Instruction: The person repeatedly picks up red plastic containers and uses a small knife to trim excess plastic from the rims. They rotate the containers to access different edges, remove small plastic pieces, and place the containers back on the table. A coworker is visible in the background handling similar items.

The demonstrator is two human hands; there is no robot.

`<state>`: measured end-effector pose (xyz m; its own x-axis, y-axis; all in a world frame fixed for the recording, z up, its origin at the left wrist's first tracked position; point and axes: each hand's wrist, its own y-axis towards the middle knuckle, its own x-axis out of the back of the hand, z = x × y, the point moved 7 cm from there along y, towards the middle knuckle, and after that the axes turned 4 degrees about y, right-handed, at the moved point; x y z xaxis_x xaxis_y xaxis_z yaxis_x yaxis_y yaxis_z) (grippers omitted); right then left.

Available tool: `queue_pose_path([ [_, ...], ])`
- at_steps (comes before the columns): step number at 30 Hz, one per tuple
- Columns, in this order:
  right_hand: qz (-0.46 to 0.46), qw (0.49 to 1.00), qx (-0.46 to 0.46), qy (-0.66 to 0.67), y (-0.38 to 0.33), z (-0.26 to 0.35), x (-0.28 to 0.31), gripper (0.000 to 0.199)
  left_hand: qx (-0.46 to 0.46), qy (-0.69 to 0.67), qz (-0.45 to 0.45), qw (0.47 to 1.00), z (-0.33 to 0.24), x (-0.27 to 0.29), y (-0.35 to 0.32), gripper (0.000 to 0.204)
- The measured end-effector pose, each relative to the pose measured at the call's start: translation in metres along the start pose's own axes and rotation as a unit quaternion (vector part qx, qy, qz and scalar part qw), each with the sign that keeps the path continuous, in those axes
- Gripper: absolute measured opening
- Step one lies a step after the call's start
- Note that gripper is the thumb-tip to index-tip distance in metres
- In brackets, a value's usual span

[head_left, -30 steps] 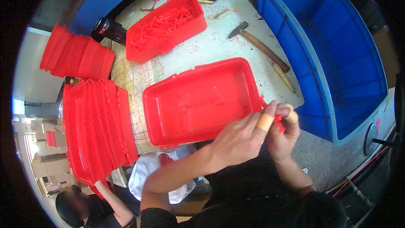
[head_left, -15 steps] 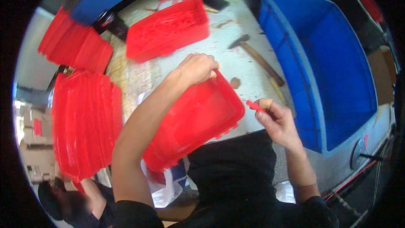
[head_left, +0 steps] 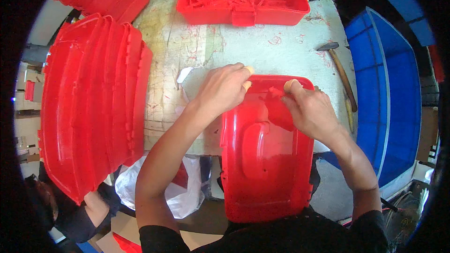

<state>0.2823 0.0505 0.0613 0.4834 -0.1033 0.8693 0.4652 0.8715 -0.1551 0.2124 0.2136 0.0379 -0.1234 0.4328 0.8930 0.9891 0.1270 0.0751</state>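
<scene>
A red plastic lid-like tray [head_left: 262, 199] with a raised oval form lies lengthwise before me. Its far end rests on the table and its near end reaches my body. My left hand [head_left: 226, 86] is closed at its far left corner, fingers on the rim. Over the far right part of the tray, my right hand [head_left: 315, 115] pinches a small red plastic piece [head_left: 276, 92], partly hidden by the fingers. Pale yellow coverings sit on some fingertips of both hands.
A red box [head_left: 243, 17] full of thin red strips stands at the back. Nested red trays [head_left: 93, 107] are stacked at left. A hammer [head_left: 342, 68] lies right, beside a deep blue bin [head_left: 398, 89]. A white plastic bag [head_left: 129, 182] hangs below the table edge; another person's arm [head_left: 97, 208] shows lower left.
The red tray has turned from slanted to lengthwise before me. My right hand has brought the small red piece from beside the tray to over its far right corner. The view has shifted.
</scene>
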Motion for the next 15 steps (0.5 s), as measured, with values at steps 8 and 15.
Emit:
queue_pose_path([
  [8, 0.110, 0.854, -0.181, 0.476, 0.002, -0.019, -0.025, 0.042, -0.021, -0.037, 0.042, 0.998, -0.003, -0.009, 0.009, 0.030],
  [15, -0.027, 0.977, 0.005, 0.211, -0.001, -0.010, -0.006, 0.026, 0.024, -0.069, 0.154, 0.985, -0.003, -0.017, 0.015, 0.030],
])
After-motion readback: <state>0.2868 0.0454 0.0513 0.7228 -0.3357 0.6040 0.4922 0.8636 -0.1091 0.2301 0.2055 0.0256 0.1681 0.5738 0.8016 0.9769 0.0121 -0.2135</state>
